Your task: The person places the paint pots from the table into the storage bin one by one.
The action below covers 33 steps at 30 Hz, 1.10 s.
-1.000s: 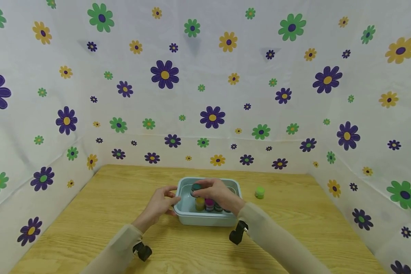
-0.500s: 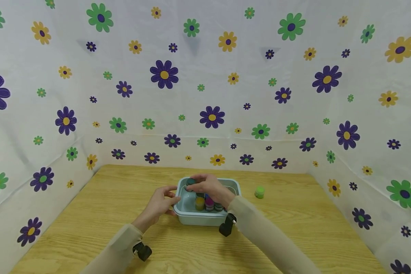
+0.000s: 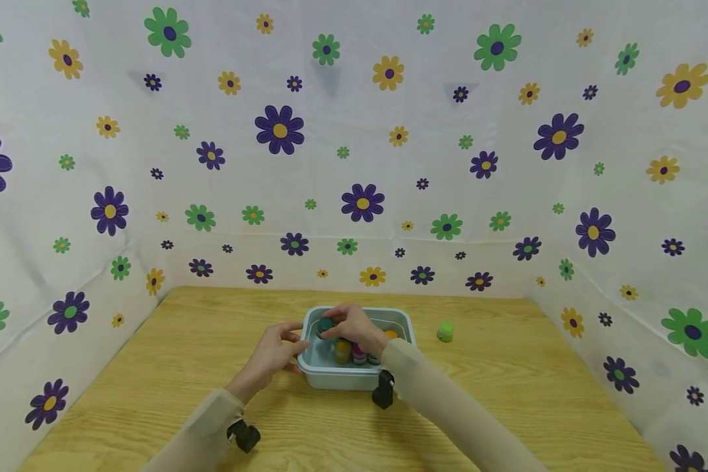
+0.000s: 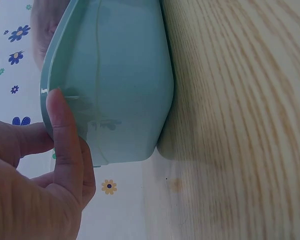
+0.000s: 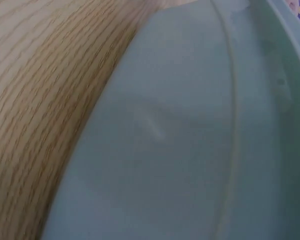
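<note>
A light blue plastic bin (image 3: pixel 348 380) stands on the wooden table with several small paint jars inside. My left hand (image 3: pixel 273 352) pinches the bin's left rim; in the left wrist view the thumb and fingers (image 4: pixel 65 135) grip the rim from both sides. My right hand (image 3: pixel 356 330) reaches into the bin and holds a jar with a dark teal lid (image 3: pixel 325 324) at the back left corner. A yellow jar (image 3: pixel 343 352) and a magenta jar (image 3: pixel 359 356) stand near the front wall. An orange lid (image 3: pixel 391 334) shows behind the right wrist. The right wrist view has only the bin's outer wall (image 5: pixel 160 125).
A jar with a bright green lid (image 3: pixel 446 331) stands on the wooden table (image 3: pixel 507 367) to the right of the bin. White cloth with printed flowers (image 3: pixel 330 164) hangs behind the table and along both sides.
My right hand has moved left and lowered the teal-lidded jar into the bin's back left corner. An orange lid has come into sight. My left hand keeps its grip on the rim.
</note>
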Available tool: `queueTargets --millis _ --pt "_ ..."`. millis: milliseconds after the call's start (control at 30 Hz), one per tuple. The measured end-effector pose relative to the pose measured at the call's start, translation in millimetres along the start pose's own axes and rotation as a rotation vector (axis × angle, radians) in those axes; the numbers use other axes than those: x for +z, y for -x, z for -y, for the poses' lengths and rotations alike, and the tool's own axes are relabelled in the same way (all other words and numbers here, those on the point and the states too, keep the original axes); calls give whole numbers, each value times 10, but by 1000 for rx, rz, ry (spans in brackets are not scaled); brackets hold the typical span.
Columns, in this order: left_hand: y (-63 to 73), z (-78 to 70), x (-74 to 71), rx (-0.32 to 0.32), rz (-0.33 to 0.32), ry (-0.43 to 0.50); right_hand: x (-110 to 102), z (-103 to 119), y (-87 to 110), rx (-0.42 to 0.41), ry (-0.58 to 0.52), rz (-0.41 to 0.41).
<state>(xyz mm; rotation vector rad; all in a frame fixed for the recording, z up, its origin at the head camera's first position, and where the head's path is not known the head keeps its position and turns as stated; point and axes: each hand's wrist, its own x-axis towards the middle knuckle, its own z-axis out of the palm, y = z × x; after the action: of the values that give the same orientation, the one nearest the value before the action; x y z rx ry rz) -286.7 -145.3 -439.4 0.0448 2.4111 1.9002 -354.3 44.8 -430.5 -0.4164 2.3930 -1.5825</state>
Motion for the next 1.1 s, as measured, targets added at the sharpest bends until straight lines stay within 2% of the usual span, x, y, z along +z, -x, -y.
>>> queueTargets --millis 233,633,1100 --pt "-6 19 -2 3 3 -6 3 -4 -5 -35 110 1" --pt "-16 42 -9 -3 1 -1 44 9 -36 -26 237 -20" --pt "-30 24 -4 -3 5 -9 3 30 -43 4 231 13"
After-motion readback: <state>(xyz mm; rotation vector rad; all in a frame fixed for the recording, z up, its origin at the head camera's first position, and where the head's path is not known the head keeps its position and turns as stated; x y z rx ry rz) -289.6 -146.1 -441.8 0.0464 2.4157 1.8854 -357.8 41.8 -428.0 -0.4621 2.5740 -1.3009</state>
